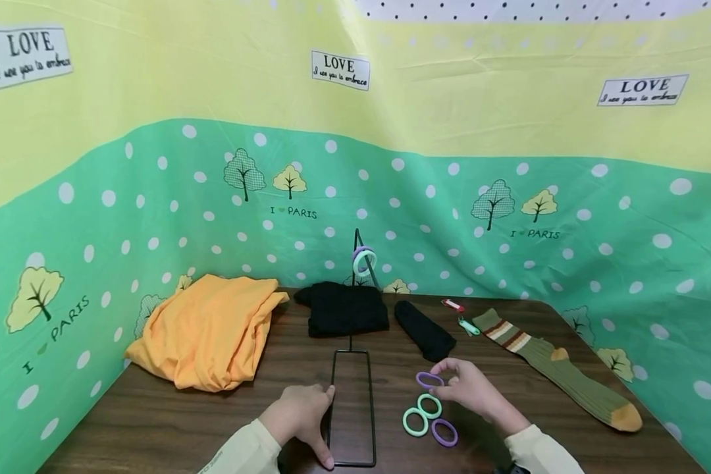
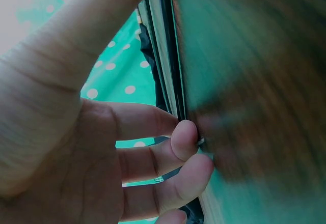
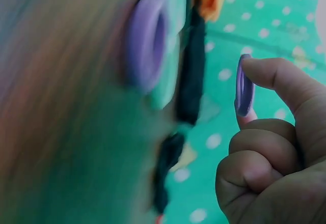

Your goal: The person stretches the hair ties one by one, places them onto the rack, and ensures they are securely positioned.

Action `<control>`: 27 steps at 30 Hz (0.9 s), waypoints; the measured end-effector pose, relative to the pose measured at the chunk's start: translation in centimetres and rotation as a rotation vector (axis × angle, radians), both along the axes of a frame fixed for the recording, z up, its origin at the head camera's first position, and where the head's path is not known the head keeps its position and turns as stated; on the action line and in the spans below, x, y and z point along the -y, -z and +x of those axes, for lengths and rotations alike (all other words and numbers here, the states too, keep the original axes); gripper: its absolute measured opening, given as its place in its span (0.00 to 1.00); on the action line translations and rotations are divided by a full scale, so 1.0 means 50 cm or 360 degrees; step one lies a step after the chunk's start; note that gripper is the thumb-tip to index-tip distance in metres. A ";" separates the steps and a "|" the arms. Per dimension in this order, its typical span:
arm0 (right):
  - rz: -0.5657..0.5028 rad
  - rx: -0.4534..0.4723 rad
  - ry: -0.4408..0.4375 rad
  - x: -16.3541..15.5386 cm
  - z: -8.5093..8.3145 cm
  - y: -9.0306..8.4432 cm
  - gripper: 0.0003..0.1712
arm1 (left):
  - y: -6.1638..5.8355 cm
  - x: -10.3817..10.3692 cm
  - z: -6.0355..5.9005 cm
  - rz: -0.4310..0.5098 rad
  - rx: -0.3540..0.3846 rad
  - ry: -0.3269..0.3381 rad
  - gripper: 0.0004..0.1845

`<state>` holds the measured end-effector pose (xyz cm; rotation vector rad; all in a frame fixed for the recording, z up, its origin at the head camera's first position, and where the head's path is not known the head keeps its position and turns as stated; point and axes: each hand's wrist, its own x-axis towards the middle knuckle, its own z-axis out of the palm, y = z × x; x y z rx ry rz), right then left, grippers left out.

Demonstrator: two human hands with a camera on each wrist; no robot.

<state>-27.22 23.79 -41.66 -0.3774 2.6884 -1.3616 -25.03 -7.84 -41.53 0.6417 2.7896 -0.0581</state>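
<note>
A purple ring (image 3: pixel 239 86) is pinched in the right grip (image 1: pixel 471 390), above the desk (image 1: pixel 172 428). A black wire stand (image 1: pixel 372 409) has its rectangular base flat, one long side touched by the left grip (image 1: pixel 301 413). Two rings, purple (image 1: pixel 361 249) and green (image 1: pixel 355 264), hang at its top. Two green rings (image 1: pixel 405 423) and another purple ring (image 1: pixel 447 444) lie close together.

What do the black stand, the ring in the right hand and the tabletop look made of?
Stand: probably dark-finished metal rod, being thin yet straight.
Purple ring: smooth and evenly coloured; perhaps plastic or elastic fabric, unclear.
Tabletop: wood or wood-look laminate, slightly glossy, with streaky brown grain.
</note>
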 end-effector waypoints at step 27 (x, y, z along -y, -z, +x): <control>-0.0542 -0.1805 -0.0219 0.213 0.106 -0.276 0.23 | 0.001 -0.001 -0.003 -0.0013 0.0014 0.0014 0.61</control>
